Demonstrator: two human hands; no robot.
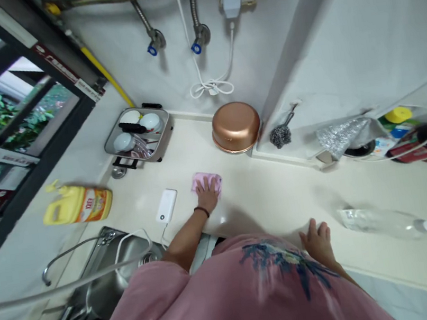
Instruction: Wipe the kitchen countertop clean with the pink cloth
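My left hand (207, 195), with a dark band on the wrist, lies flat with fingers spread on a small pink cloth (212, 178) on the cream countertop (267, 195). My right hand (317, 241) rests on the counter near its front edge, fingers stretched out and holding nothing. A white power bank (166, 205) with a cable lies just left of the cloth. My pink shirt fills the bottom of the view.
Beyond the cloth sits an upturned copper pot (235, 126). A dish rack (138, 135) with bowls stands at the back left, a yellow detergent bottle (78, 204) by the steel sink (120, 259). Right: a steel scrubber (280, 135), a clear bottle (387, 222) lying down, a wire basket (414, 132).
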